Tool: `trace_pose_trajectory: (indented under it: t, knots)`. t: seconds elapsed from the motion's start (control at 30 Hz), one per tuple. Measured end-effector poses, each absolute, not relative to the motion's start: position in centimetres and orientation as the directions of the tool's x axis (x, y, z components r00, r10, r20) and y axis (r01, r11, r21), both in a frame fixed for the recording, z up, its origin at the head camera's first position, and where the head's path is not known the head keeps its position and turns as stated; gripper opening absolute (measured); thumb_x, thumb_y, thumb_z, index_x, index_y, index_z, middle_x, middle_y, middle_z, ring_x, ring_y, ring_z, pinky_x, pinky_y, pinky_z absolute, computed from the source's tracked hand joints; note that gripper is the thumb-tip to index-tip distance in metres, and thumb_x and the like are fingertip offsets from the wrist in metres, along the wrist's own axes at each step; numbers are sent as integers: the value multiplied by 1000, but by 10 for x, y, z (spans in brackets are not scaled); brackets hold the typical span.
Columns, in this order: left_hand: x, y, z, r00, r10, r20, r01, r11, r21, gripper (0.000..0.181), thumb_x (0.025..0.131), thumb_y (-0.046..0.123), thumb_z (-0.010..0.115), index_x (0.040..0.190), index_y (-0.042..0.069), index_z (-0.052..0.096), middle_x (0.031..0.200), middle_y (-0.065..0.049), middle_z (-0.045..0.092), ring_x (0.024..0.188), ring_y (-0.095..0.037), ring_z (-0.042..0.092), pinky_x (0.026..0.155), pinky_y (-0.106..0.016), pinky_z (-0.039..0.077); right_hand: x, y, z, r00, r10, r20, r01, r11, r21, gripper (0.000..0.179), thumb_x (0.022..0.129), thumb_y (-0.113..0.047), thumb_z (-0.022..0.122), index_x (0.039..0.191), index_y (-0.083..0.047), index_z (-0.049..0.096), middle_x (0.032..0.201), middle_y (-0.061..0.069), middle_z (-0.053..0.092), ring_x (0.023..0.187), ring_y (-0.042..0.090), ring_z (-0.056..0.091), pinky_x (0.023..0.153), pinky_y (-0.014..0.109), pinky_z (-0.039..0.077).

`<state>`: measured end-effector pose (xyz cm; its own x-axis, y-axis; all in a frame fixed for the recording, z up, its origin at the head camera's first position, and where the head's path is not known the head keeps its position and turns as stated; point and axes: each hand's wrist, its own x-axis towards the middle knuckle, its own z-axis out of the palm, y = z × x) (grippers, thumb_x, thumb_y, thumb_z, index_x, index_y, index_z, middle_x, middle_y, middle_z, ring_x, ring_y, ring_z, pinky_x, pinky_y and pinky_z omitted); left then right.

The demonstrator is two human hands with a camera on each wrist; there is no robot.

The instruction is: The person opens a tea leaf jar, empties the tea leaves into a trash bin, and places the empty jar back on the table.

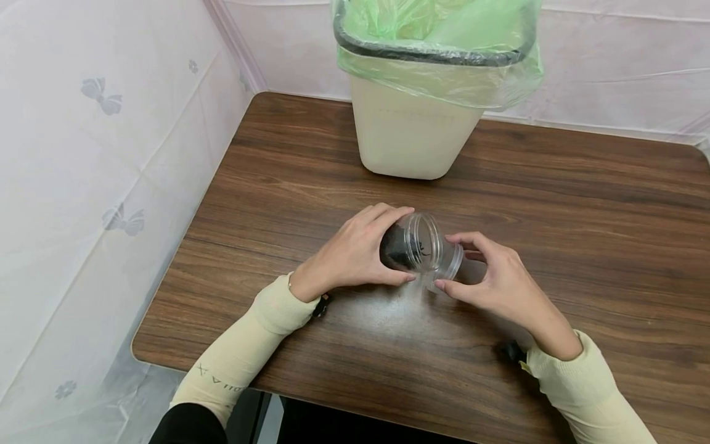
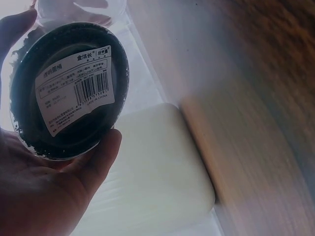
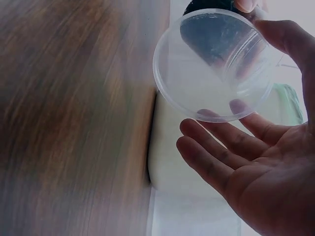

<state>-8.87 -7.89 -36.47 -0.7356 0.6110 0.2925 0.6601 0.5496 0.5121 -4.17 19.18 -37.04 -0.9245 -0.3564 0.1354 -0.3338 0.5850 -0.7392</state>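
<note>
My left hand (image 1: 355,250) grips a clear plastic jar (image 1: 395,246) with dark contents, tilted on its side so its threaded mouth faces right. The left wrist view shows the jar's base with a white barcode label (image 2: 76,91), fingers and thumb around it. Between thumb and fingers, my right hand (image 1: 501,277) holds a clear round plastic lid (image 1: 456,264) by its rim, right beside the jar's mouth. Through the lid (image 3: 206,73) in the right wrist view, the jar's threads and dark contents show. Whether lid and jar touch, I cannot tell.
A cream waste bin (image 1: 410,129) with a green plastic liner (image 1: 444,86) under a dark rim stands at the back of the brown wooden table (image 1: 266,203). White patterned sheeting (image 1: 111,166) hangs at the left and behind.
</note>
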Motion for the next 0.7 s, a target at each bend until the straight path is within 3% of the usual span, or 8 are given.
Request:
trace_pose_trajectory:
  t: [0.7]
  knots:
    - [-88, -81, -363, -743, 601, 294, 654, 560, 509, 97, 65, 56, 87, 144, 10, 53, 123, -1, 58, 111, -15, 54, 96, -33, 46, -40, 196, -378, -924, -363, 117, -331, 608, -722, 69, 72, -29, 93, 129, -8, 61, 131, 7, 66, 99, 32, 71, 83, 46, 57]
